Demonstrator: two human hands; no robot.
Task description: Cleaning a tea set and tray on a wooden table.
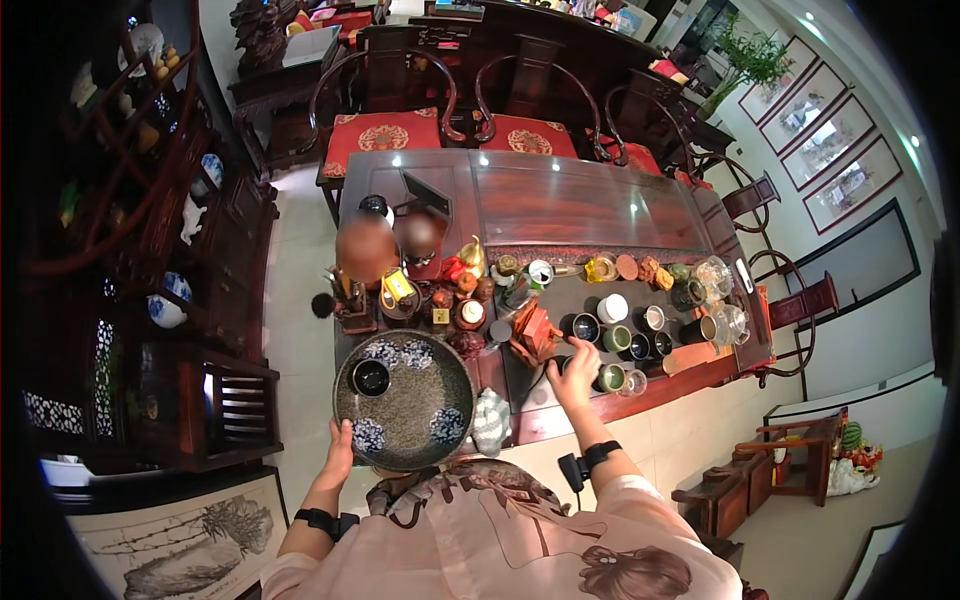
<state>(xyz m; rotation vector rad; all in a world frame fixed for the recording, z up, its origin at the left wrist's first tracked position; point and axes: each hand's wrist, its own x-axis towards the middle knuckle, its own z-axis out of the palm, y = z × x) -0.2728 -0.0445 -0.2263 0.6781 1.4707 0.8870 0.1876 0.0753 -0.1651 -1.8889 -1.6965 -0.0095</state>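
My left hand (339, 454) grips the lower-left rim of a round speckled grey basin (405, 397) with blue-and-white floral patches. Inside the basin, toward its upper left, stands one small black cup (371, 377). My right hand (579, 373) reaches over the near edge of the tea table, thumb and fingers around a dark cup mostly hidden by them; whether they grip it is unclear. Just right of that hand are a green-lined cup (611, 378) and a clear glass cup (634, 382). Behind it sit a black bowl-like cup (585, 327) and another green cup (616, 338).
A reddish-brown carved ornament (534, 334) stands left of the cups. Glass pots (727, 324) crowd the table's right end. A grey-white cloth (491, 421) lies beside the basin. A brush holder (356, 311) and a gold gourd (472, 256) stand farther back. Red-cushioned chairs (384, 139) line the far side.
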